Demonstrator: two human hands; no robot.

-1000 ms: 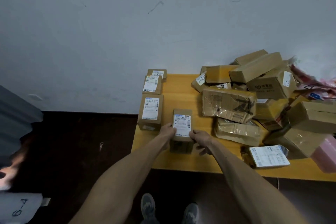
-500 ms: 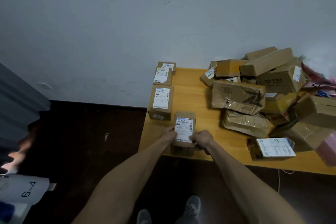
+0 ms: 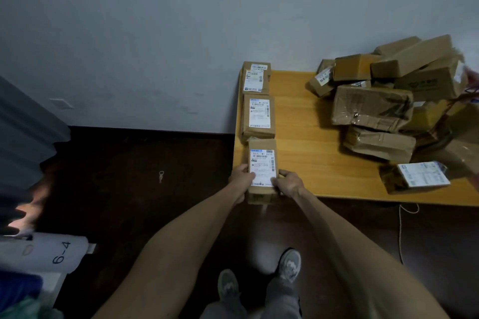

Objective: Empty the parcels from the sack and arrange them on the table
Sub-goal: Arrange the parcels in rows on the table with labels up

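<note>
A small brown parcel (image 3: 261, 160) with a white label lies at the front left corner of the wooden table (image 3: 305, 153). My left hand (image 3: 241, 179) grips its left side and my right hand (image 3: 289, 182) grips its right side. Behind it, along the table's left edge, a second labelled parcel (image 3: 258, 118) lies in line, and two more parcels (image 3: 255, 77) sit at the back near the wall. A heap of brown parcels (image 3: 388, 101) covers the right of the table. No sack shows clearly.
A labelled parcel (image 3: 417, 177) lies near the table's front edge on the right. A white cord (image 3: 400, 230) hangs below the table. A white roll marked 6-4 (image 3: 49, 254) lies on the dark floor at left. My shoes (image 3: 259, 274) stand close to the table.
Both hands have shifted the held parcel left, from beside the row to the table's front left corner, in line with the parcels along the left edge.
</note>
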